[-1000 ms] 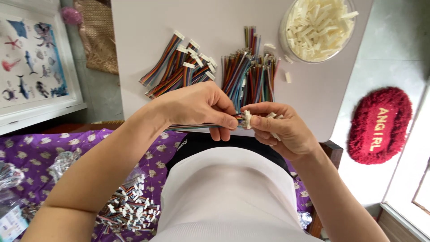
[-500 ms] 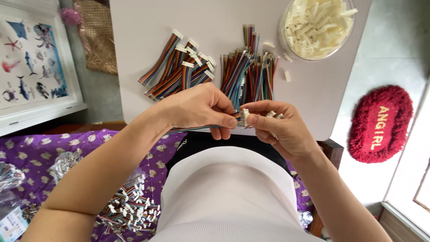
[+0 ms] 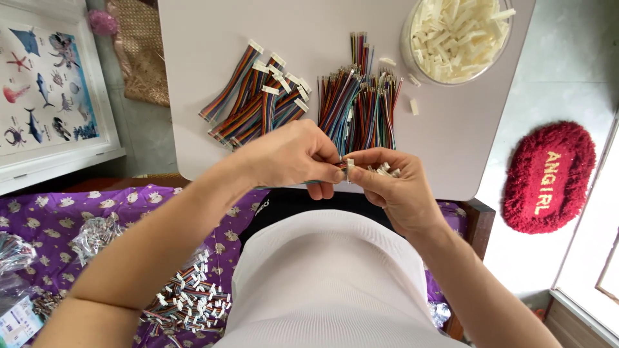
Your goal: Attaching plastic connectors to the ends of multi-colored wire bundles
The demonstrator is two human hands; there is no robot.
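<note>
Worktop [image 3: 213, 38]: white, carrying finished ribbon-cable bundles [image 3: 255, 96], loose wires [image 3: 361, 103], bowl of connectors [image 3: 458, 35].
Left hand [image 3: 290, 158]: pinching wire end.
Right hand [image 3: 393, 187]: grip closed on white connector housing [image 3: 350, 169].
Change: I see hands barely shifted since a second ago; seating continues.

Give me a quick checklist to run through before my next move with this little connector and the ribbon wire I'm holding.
1. Left hand grips the multicoloured ribbon wire end: ok.
2. Right hand pinches the small white plastic connector at its fingertips: ok.
3. Wire end and connector meet between the two hands: ok; whether the pins are seated, cannot tell.
4. Spare white connectors held in the right palm: ok, a few show.
5. Loose bare-ended wires within reach on the white table: ok.
6. Clear round bowl stocked with white connectors: ok.
</note>
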